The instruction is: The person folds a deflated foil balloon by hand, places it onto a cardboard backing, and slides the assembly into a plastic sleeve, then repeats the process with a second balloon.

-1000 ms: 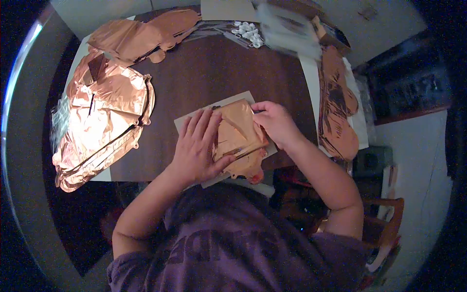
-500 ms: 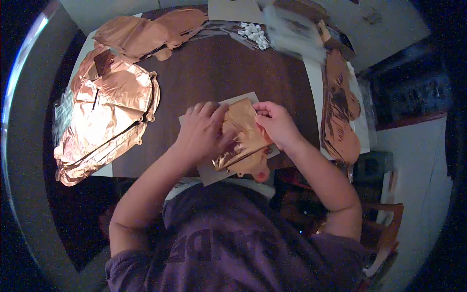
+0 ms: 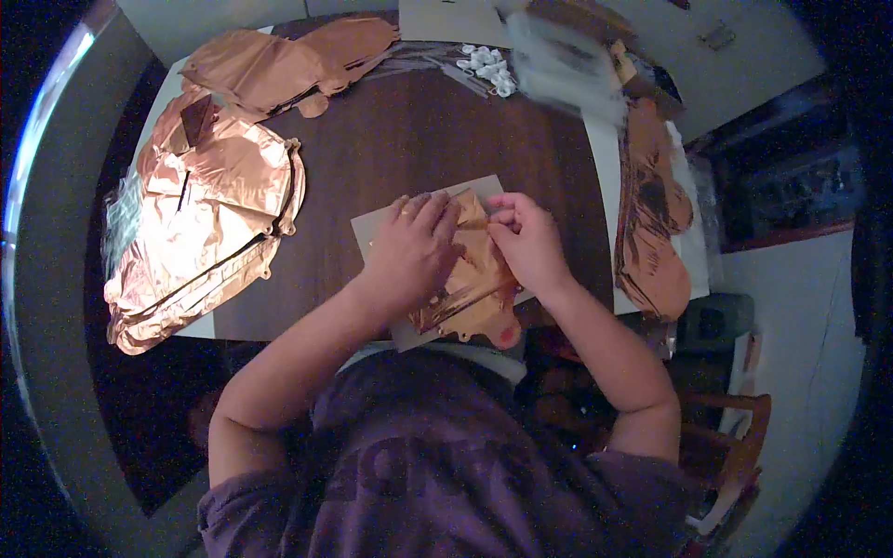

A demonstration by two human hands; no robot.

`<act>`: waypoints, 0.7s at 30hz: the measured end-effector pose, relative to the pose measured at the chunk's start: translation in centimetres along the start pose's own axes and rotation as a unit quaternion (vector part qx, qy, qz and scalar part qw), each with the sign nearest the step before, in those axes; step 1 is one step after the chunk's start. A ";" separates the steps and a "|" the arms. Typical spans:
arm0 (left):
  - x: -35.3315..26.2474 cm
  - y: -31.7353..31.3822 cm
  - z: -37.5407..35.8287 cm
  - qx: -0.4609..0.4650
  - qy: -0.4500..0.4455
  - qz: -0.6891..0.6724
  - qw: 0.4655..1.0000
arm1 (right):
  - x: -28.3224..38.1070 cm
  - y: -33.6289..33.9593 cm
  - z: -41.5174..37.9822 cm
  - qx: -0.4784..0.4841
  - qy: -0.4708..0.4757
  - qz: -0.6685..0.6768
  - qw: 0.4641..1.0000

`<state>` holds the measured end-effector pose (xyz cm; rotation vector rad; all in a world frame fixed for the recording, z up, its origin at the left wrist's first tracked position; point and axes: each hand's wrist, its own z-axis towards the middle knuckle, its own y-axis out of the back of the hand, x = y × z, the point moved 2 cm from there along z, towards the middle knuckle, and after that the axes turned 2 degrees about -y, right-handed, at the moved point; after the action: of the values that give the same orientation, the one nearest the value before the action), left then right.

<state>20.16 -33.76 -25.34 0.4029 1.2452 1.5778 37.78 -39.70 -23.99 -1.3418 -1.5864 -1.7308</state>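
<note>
A folded copper-coloured foil balloon (image 3: 481,265) lies on a pale square card (image 3: 374,227) near the front edge of the table. My left hand (image 3: 415,249) rests flat on the balloon's left part, its fingers stretched out and covering some of the foil. At the upper right edge of the foil, my right hand (image 3: 535,244) is closed in a pinch on the balloon. A rounded tab with a reddish spot sticks out at the balloon's lower end. The foil under my palm is hidden.
Shiny foil balloons (image 3: 223,177) lie in a pile at the left, with more flat foil balloons (image 3: 279,70) behind. Others (image 3: 651,205) lie along the right edge. White small pieces (image 3: 488,70) and clear plastic packaging (image 3: 563,65) sit at the back. A wooden chair (image 3: 735,446) stands right.
My left hand has shifted right and settled flatter on the foil. The card and balloon have moved slightly right. My right hand still pinches near the upper right edge.
</note>
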 end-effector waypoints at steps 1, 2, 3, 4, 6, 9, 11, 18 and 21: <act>-0.8 0.1 -0.2 0.021 0.018 0.007 1.000 | 0.1 -0.1 0.0 -0.001 0.004 -0.005 1.000; -1.4 0.1 -0.3 0.042 0.035 0.015 0.998 | 0.2 -0.1 -0.1 -0.003 0.008 -0.010 1.000; -1.7 0.0 -0.3 0.044 0.043 0.016 0.998 | 0.3 -0.1 -0.2 -0.005 0.012 -0.016 1.000; -1.9 0.0 -0.4 0.046 0.050 0.018 0.998 | 0.3 -0.1 -0.2 -0.003 0.009 -0.011 1.000; -2.0 -0.2 -0.4 0.066 0.051 0.018 0.996 | 0.2 0.0 -0.2 0.001 0.003 -0.001 1.000; -1.6 -0.7 -0.1 0.101 0.034 0.013 0.994 | 0.7 0.3 -0.4 -0.003 0.010 -0.025 1.000; -1.6 -0.9 -0.1 0.102 0.024 0.005 0.995 | 0.5 0.4 -0.8 -0.011 0.033 -0.056 0.998; -1.2 -1.0 -0.7 0.092 -0.014 0.001 0.996 | -0.4 0.1 -1.5 -0.035 0.082 -0.120 0.989; -1.1 -1.0 -0.8 0.095 -0.024 0.006 0.995 | -0.1 -0.1 -2.0 -0.075 0.148 -0.200 0.966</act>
<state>20.51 -35.19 -26.16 0.5659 1.3626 1.4562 37.02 -41.59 -23.91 -0.8030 -1.6544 -2.2091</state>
